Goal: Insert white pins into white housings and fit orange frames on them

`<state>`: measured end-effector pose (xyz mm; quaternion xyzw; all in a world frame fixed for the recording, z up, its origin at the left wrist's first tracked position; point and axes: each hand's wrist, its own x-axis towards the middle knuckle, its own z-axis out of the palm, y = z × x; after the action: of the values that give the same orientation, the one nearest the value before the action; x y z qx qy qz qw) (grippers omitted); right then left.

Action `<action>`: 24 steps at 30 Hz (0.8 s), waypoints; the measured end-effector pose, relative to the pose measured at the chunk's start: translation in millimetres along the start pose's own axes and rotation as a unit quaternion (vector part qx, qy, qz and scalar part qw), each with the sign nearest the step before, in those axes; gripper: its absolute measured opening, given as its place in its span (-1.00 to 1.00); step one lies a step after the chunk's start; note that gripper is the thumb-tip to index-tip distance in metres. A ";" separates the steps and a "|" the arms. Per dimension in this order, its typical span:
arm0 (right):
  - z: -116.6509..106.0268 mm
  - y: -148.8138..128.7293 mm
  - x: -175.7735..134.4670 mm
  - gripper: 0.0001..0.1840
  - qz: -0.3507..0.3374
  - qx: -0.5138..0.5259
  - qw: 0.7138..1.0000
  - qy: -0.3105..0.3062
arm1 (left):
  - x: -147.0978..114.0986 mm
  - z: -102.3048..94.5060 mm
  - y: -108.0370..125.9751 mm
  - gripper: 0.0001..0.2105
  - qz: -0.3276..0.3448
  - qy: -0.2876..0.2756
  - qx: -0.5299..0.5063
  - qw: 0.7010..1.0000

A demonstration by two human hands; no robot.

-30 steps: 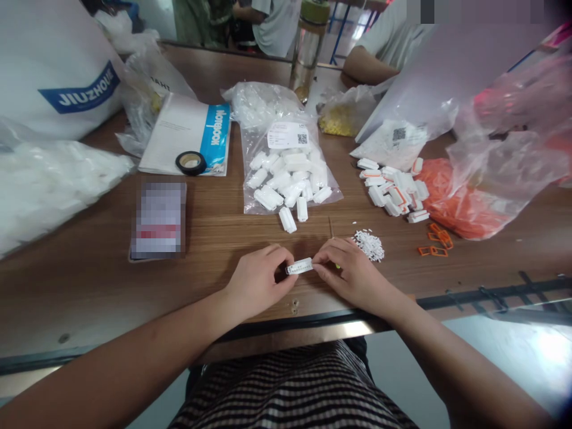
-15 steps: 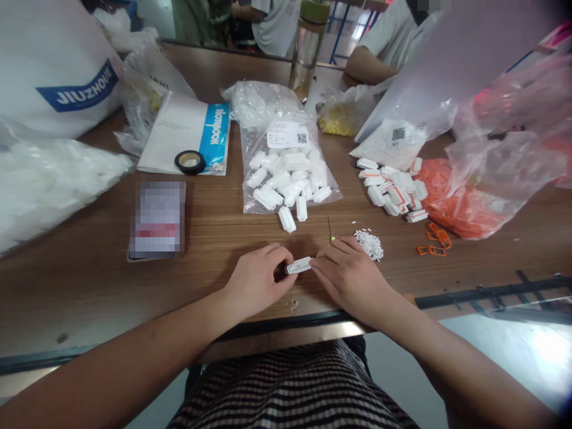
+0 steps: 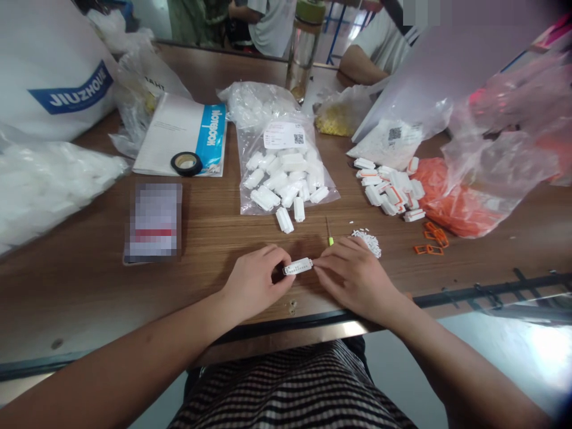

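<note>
A white plastic connector housing (image 3: 298, 266) with a row of small holes is pinched at its left end between the thumb and fingers of my left hand (image 3: 254, 277). My right hand (image 3: 357, 271) is at the other end of the housing, its thumb and fingertips closed together; whatever is between them is too small to make out. Just beyond my right fingers lies a thin needle-like tool with a yellow-green end (image 3: 330, 241). A heap of tiny white plugs (image 3: 370, 244) sits behind my right hand, partly covered by it.
Ahead lies a clear bag of white housings (image 3: 286, 170). More housings with orange strips (image 3: 393, 190) are piled at right, near orange frames (image 3: 434, 238) and an orange-filled bag (image 3: 451, 202). A phone (image 3: 154, 223), notebook (image 3: 170, 134) and black tape roll (image 3: 186, 163) lie left.
The view has shifted slightly. My right fingertips have drawn back a little from the housing, uncovering more of its right end and of the tool's yellow-green end. My left hand keeps its hold.
</note>
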<state>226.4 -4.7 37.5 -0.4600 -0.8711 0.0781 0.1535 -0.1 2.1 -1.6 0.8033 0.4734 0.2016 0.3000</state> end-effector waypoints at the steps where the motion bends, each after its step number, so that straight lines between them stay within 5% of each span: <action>1: -2.5 10.8 0.0 -0.80 0.030 0.002 0.999 0.022 | -0.1 0.1 -0.2 -0.93 0.001 0.000 -0.001 1.000; 3: -7.2 39.1 -0.3 -0.75 0.125 -0.029 0.989 0.075 | -0.3 0.4 -0.7 -0.94 0.005 0.000 -0.002 1.000; 7: -8.8 93.8 -0.4 -0.75 0.282 -0.083 0.953 0.077 | -0.4 1.2 -2.0 -0.94 0.014 0.006 0.000 1.000; 24: 4.5 114.4 6.3 -0.72 0.352 -0.038 0.934 0.057 | 0.2 0.8 -1.7 -0.93 0.004 -0.003 0.005 1.000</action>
<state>310.5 65.1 2.8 -0.7460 -0.6458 0.0673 0.1478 -0.6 2.6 -3.3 0.8073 0.4704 0.1983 0.2963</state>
